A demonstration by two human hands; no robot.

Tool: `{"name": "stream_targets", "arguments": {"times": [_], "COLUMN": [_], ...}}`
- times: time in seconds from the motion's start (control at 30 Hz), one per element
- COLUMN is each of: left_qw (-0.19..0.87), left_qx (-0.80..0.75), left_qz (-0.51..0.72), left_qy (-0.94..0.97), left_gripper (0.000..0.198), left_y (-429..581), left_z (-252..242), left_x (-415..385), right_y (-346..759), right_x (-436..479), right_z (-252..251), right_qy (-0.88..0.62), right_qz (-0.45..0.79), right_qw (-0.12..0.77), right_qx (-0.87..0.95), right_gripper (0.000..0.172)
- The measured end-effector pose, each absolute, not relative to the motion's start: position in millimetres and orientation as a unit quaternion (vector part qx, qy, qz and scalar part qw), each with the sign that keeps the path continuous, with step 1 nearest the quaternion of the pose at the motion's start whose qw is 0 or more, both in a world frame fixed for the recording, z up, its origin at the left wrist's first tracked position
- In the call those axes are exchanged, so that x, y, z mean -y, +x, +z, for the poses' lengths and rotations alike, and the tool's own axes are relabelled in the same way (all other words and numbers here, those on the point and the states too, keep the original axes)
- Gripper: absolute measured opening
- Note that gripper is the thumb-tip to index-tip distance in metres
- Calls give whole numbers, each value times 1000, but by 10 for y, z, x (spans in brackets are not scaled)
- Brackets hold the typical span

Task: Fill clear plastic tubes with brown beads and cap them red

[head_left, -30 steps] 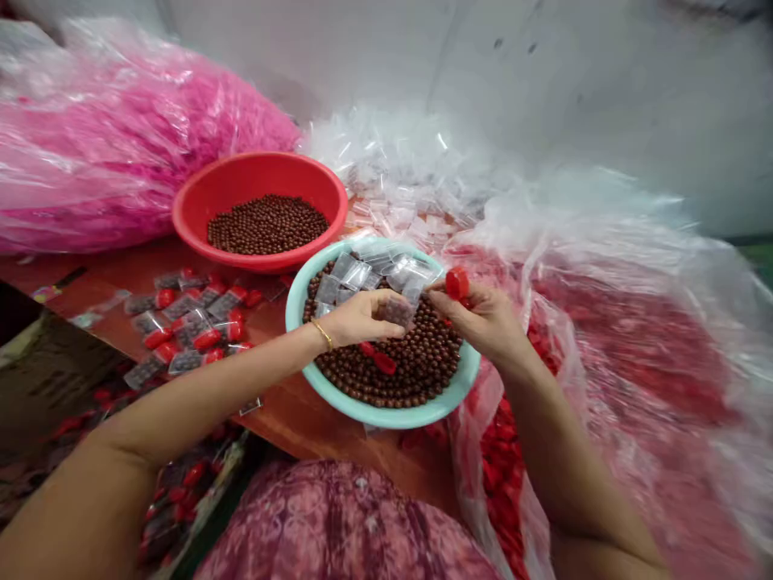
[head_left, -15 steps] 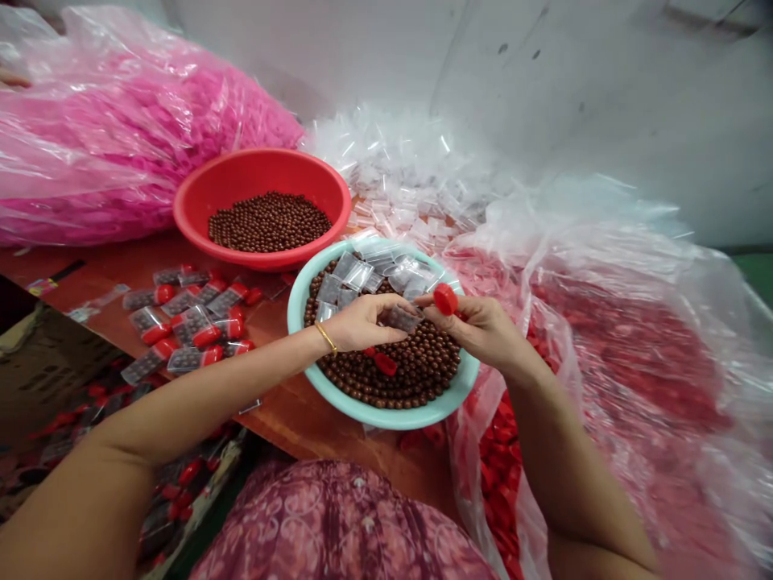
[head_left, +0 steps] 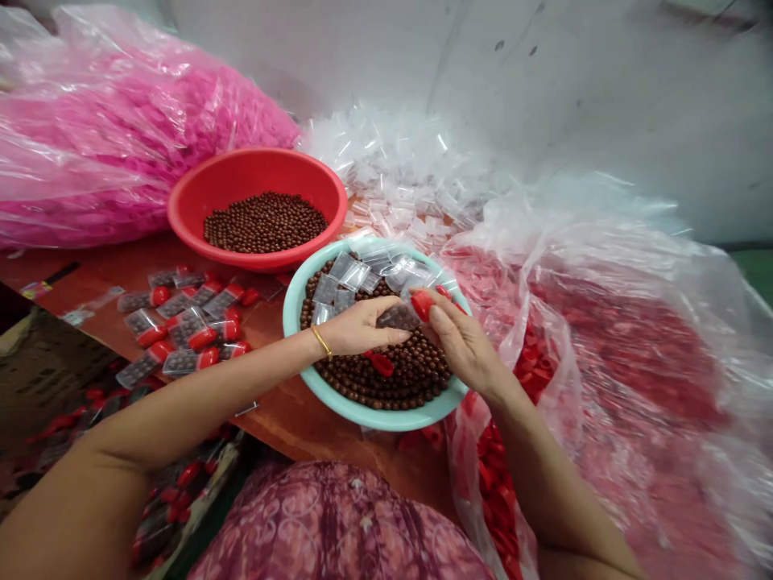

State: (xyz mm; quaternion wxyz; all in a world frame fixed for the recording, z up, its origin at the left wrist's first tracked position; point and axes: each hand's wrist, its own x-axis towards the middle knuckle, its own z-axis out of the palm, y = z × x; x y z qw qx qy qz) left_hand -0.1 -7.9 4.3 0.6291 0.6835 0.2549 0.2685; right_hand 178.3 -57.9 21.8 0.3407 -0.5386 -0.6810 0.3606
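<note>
Over the light blue basin [head_left: 295, 322], my left hand [head_left: 353, 326] grips a small clear plastic container [head_left: 398, 316] with dark balls inside. My right hand [head_left: 468, 342] has its fingers on a red cap [head_left: 422, 305] at the right end of that container. The cap looks seated on the mouth, though fingers partly cover it. Brown beads [head_left: 416, 374] fill the basin below, with several clear containers [head_left: 354, 275] on them at the back. Loose red caps [head_left: 381, 364] lie on the beads under my hands.
A red basin [head_left: 181, 213] of brown beads stands back left. Capped, filled containers [head_left: 188, 328] lie left on the table, above a cardboard box [head_left: 45, 374]. A bag of pink pieces [head_left: 138, 145], a pile of clear containers [head_left: 404, 161] and a bag of red caps [head_left: 622, 346] surround the basins.
My right hand has brought the red cap left and down, from above the container onto its open end. My left hand still holds the container in about the same place.
</note>
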Motion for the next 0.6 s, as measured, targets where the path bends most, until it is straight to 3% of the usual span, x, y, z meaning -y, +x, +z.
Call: {"name": "stream_targets", "arguments": {"times": [0.13, 0.27, 0.43, 0.6], "left_qw": [598, 534, 474, 462], "left_qx": [-266, -294, -309, -305], "left_qz": [291, 276, 239, 221], "left_qy": [698, 744, 789, 803], "left_gripper": [26, 24, 18, 19], "left_y": [-8, -27, -33, -44], "left_z": [3, 11, 60, 77], "left_x": [77, 94, 129, 133], "right_y": [1695, 1699, 1775, 1790], "right_x": [595, 629, 642, 664], "right_z": [132, 135, 71, 118], "right_qy": [-544, -570, -500, -476], "right_qz": [269, 156, -14, -30], "right_qw": [343, 266, 201, 186], "right_qx": [717, 761, 842, 859], "right_gripper": [47, 46, 48, 52]}}
